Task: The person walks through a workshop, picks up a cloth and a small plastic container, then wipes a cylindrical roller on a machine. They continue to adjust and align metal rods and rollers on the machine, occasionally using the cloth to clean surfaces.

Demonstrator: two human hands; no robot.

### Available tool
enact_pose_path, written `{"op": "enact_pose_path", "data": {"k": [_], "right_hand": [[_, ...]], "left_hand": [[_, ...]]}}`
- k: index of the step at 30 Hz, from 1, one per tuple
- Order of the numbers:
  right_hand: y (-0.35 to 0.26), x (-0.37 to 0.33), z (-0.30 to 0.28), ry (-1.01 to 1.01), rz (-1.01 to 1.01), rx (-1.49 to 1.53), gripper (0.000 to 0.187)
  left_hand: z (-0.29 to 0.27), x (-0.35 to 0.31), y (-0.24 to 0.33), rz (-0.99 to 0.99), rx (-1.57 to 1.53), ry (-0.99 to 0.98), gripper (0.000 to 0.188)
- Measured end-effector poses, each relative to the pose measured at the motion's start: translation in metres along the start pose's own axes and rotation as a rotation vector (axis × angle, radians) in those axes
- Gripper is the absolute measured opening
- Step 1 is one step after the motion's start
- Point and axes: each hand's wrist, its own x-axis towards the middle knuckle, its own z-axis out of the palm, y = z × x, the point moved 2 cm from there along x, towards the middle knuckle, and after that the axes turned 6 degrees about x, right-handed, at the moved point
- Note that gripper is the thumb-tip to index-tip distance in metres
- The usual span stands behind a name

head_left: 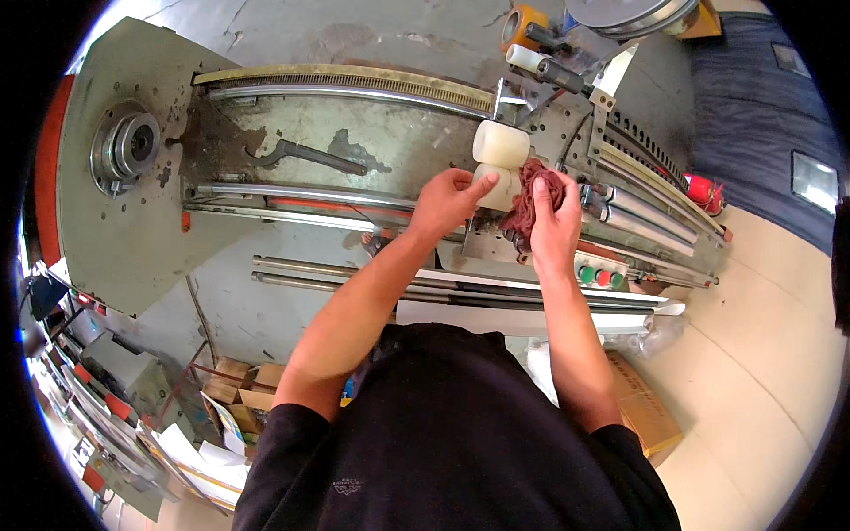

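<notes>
Hooked wrench (320, 157) and cylindrical rollers (501, 143) are seen; crumpled cloth (527, 208) is clasped by right grip (556, 228); left grip's (447, 205) closure cannot be told.

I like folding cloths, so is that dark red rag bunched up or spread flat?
Bunched up: the dark red rag shows crumpled folds, gathered in the right hand.

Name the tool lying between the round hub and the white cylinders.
In the head view, a hook spanner lies between the hub and the white cylinders.
</notes>
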Motion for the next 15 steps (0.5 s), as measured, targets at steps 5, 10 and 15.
{"op": "enact_pose_path", "data": {"k": [5, 10, 15], "right_hand": [[-0.005, -0.016, 0.012, -0.088, -0.434, -0.437, 0.028], [-0.010, 0.006, 0.022, -0.181, -0.448, -0.517, 0.024], [-0.013, 0.007, 0.022, -0.225, -0.396, -0.530, 0.023]], "left_hand": [[0.003, 0.004, -0.002, 0.018, 0.038, 0.006, 0.078], [0.004, 0.009, -0.022, 0.286, 0.003, 0.003, 0.067], [0.008, 0.018, -0.034, 0.392, -0.042, 0.064, 0.068]]}}
